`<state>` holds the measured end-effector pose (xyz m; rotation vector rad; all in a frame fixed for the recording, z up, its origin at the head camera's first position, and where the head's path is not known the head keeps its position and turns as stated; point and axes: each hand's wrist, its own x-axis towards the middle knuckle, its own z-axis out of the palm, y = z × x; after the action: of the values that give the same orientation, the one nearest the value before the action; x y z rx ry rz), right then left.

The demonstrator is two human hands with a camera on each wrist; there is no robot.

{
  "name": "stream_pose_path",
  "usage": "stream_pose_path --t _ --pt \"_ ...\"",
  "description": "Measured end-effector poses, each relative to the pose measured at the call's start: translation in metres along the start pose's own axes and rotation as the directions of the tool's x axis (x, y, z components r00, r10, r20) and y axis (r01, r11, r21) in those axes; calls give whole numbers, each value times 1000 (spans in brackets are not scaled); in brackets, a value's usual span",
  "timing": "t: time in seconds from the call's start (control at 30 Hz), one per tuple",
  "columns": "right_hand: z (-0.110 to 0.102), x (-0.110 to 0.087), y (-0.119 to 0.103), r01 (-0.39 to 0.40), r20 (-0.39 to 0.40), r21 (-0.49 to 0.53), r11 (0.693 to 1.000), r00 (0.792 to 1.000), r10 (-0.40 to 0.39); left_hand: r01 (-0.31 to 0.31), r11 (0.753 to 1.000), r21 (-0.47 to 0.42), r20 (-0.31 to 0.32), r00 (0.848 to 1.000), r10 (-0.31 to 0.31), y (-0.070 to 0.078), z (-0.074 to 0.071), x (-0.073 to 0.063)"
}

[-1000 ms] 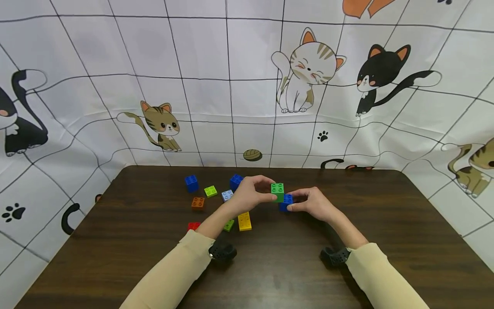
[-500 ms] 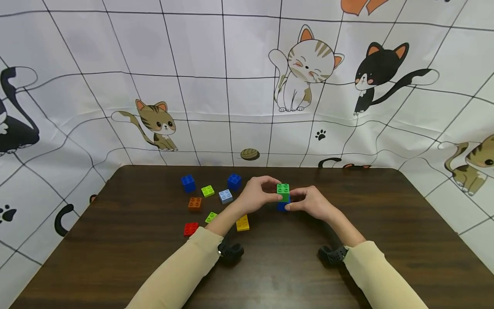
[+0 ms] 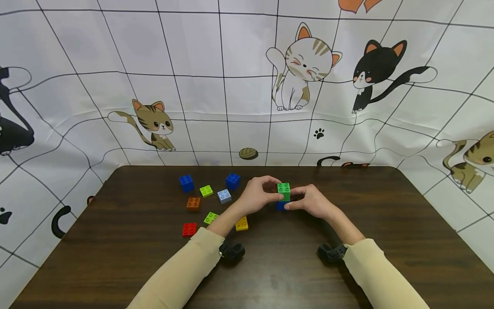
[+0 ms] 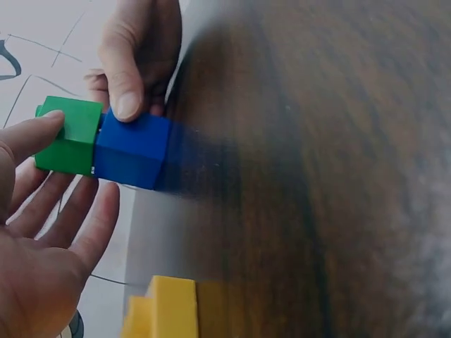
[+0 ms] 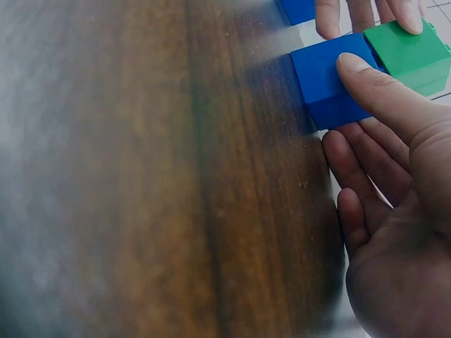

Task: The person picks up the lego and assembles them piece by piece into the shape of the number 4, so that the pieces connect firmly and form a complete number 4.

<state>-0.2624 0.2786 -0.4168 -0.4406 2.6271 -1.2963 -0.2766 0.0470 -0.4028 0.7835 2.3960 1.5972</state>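
My left hand [image 3: 255,198] pinches a green toy brick [image 3: 284,191] between thumb and fingers. Directly beneath it a blue toy brick [image 3: 281,206] stands on the dark table, and my right hand [image 3: 314,202] grips that one from the right side. In the left wrist view the green brick [image 4: 76,137] lines up with the blue brick [image 4: 134,149], with a thin gap and a bit of stud showing between them. The right wrist view shows my right thumb [image 5: 377,84] flat on the blue brick's side.
Left of my hands on the table [image 3: 293,266] lie loose bricks: two blue ones, including one at the back [image 3: 233,181], a light blue [image 3: 224,196], an orange [image 3: 193,204], a red [image 3: 189,229], a yellow [image 3: 242,223] and two lime ones. A cat-print curtain [image 3: 200,94] hangs behind.
My left hand has brought the green brick rightward from the blue brick's upper left to straight above it. My right hand keeps its grip on the blue brick. The view has shifted slightly.
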Motion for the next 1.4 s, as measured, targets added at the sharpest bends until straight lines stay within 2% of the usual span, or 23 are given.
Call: stream_pose_path --t 0.4,0.7,0.9,1.13,1.4 --pt "-2 -1 -1 29 2 32 999 1000 -29 -25 998 59 -54 998 28 0 10 0" --pt "-1 1 1 37 3 19 999 999 -37 -46 995 84 -20 999 47 3 6 0" --pt "0 1 -2 40 7 25 999 999 -40 -59 988 145 5 998 59 4 2 0" --pt "1 2 -3 47 17 23 999 999 -47 -89 976 197 -2 996 91 3 3 -2" --pt "0 0 -2 51 23 4 999 998 -51 -74 976 206 -24 996 81 4 7 -3"
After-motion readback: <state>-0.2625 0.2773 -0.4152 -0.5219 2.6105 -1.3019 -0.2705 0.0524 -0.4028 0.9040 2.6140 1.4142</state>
